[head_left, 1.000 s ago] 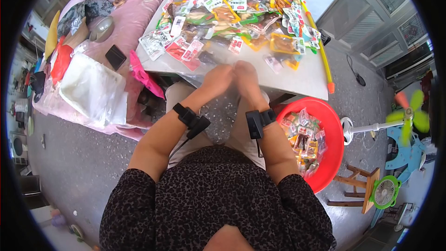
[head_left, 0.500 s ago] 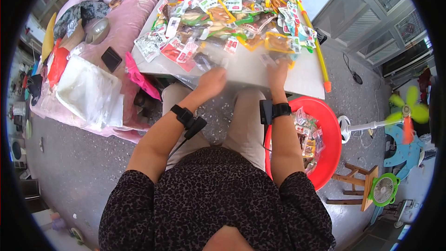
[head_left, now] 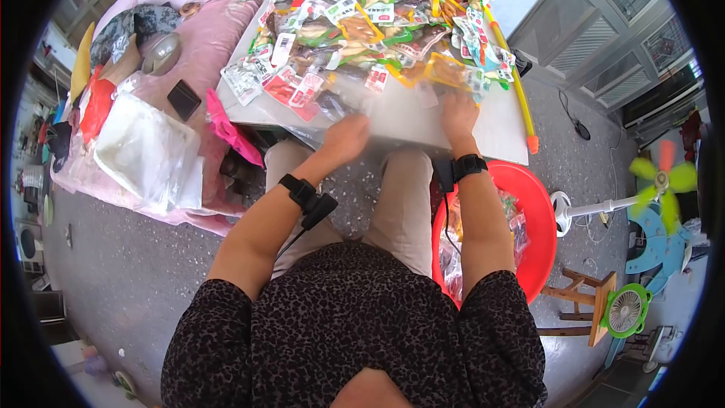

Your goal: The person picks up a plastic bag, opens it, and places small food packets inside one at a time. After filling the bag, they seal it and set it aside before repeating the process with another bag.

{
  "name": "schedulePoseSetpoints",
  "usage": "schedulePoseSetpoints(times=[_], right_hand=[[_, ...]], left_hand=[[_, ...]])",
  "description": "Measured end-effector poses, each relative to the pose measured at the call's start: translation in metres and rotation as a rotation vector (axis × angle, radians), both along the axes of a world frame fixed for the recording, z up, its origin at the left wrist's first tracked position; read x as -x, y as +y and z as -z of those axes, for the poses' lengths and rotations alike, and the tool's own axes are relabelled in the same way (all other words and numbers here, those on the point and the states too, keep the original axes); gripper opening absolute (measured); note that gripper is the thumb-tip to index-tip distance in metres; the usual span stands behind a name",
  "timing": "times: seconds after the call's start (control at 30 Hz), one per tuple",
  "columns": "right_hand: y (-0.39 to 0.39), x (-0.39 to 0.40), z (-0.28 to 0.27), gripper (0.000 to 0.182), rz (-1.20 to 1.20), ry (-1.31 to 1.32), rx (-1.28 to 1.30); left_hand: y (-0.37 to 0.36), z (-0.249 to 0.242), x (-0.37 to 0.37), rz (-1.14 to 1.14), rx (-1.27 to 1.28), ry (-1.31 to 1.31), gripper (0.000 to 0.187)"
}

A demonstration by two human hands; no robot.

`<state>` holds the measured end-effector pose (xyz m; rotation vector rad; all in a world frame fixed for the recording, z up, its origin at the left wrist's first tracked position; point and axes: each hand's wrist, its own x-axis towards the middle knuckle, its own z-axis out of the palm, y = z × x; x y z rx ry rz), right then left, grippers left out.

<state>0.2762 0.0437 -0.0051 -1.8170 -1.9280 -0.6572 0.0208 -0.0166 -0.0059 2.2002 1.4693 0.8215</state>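
Note:
My left hand (head_left: 347,137) is closed at the front edge of the table, its fingers pinching a clear plastic bag (head_left: 355,102). Just beyond it lies a packet with dark contents (head_left: 332,104). My right hand (head_left: 459,115) has its fingers bent against the near edge of a yellow-edged food packet (head_left: 451,70); the fingertips are partly hidden. Red-and-white packets (head_left: 293,91) lie left of my left hand. A heap of sealed food packets (head_left: 370,19) covers the far part of the white table (head_left: 423,122).
A red basin (head_left: 540,234) holding several packets stands below the table's right side. Along the table's right edge runs a yellow pole (head_left: 519,98). To the left, a pink-covered bed (head_left: 204,53) bears a white tray (head_left: 140,143) and a phone (head_left: 183,100). A wooden stool (head_left: 596,306) stands right.
My right hand has moved slightly right, its fingers now at the yellow-edged packet, which looks slightly shifted and blurred. My left hand stays nearly in place.

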Motion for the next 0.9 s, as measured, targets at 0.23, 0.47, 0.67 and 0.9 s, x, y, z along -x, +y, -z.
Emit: schedulePoseSetpoints(times=[0.23,0.47,0.67,0.9], right_hand=[[0.004,-0.005,-0.019,0.006,-0.019,-0.048,0.027],[-0.035,0.011,-0.082,0.004,-0.208,0.015,0.053],[-0.069,0.028,-0.086,0.003,-0.408,1.196,0.613],[-0.064,0.042,-0.055,0.012,-0.409,1.238,1.052]], left_hand=[[0.0,-0.002,0.001,-0.01,0.03,-0.023,0.014],[0.003,-0.002,0.002,0.002,-0.007,-0.184,0.011],[0.002,-0.01,0.001,-0.014,0.02,-0.251,0.013],[-0.002,-0.018,-0.001,-0.099,0.013,-0.29,0.015]])
